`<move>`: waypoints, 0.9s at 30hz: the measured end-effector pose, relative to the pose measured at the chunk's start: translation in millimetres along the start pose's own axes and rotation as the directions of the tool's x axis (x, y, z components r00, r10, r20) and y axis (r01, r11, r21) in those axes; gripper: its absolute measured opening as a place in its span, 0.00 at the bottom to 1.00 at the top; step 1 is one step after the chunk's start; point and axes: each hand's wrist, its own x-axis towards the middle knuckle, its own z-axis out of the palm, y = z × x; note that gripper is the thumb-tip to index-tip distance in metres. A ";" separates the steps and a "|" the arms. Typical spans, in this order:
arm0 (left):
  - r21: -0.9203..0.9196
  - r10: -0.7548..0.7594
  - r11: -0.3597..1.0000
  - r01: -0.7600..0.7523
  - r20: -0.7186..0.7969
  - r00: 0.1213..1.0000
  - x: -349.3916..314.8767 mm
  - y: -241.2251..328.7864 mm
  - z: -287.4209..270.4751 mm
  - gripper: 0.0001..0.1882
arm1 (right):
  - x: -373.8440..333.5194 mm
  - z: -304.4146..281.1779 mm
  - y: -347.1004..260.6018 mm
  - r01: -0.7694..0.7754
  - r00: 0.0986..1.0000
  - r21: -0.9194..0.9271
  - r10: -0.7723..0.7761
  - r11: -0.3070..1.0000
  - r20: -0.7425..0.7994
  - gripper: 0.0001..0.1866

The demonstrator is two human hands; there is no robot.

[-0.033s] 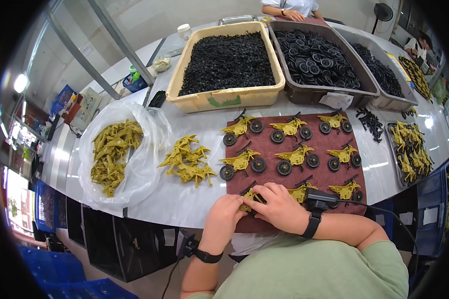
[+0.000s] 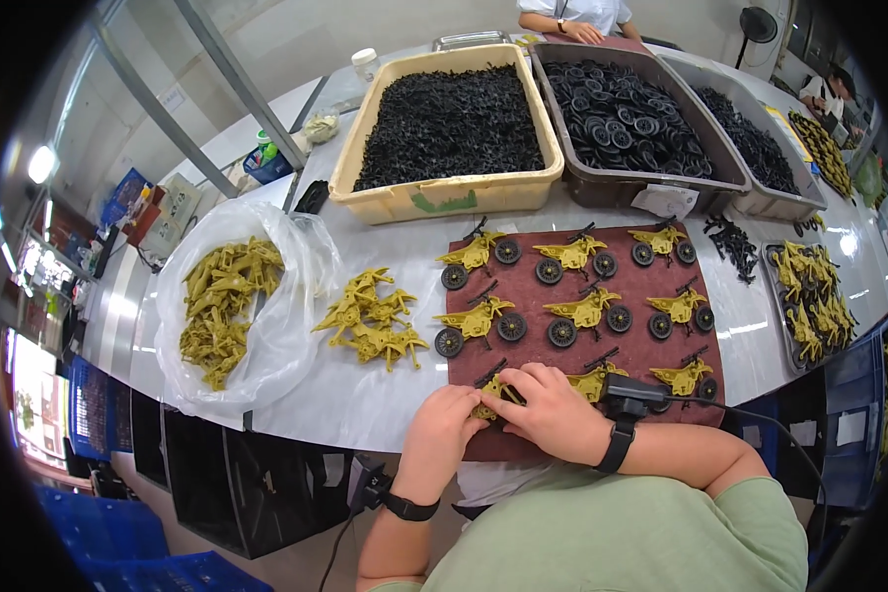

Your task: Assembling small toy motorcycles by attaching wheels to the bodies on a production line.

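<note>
Head view: yellow toy motorbike (image 2: 493, 386) sits between left fingers (image 2: 458, 398) and right fingers (image 2: 541, 380) — both holding it — over maroon cloth (image 2: 500, 447).

Head-height fisheye view (fairly near), downward across the table (image 2: 375, 405).

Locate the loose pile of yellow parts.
In the head view, the loose yellow pile lies left of centre on the white table, between the open plastic bag and the maroon mat, up and left of the left hand.
</note>
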 end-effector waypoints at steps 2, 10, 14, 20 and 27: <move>0.060 -0.004 0.998 0.005 -0.018 1.000 -1.7 4.4 3.3 0.19 | -3.1 6.3 -1.9 0.016 1.000 -0.064 -0.017 0.998 -0.011 0.30; 0.286 0.070 0.956 -0.061 -0.023 0.997 0.6 8.8 7.7 0.17 | 1.2 -7.9 3.3 0.037 0.999 0.024 -0.037 0.999 -0.004 0.33; 0.225 0.022 0.974 -0.014 -0.036 0.999 3.0 15.7 0.4 0.18 | 4.6 -19.0 9.9 -0.072 0.989 0.368 0.115 0.927 -0.097 0.37; -0.169 -0.013 0.986 -0.005 -0.104 0.994 1.9 31.6 -6.1 0.15 | 2.3 -31.4 10.4 -0.182 0.975 0.755 0.214 0.630 0.057 0.27; -0.099 0.058 0.991 -0.096 -0.331 0.942 -0.5 32.8 -0.6 0.14 | 0.5 -25.0 6.7 -0.072 0.981 0.738 0.182 0.671 -0.070 0.18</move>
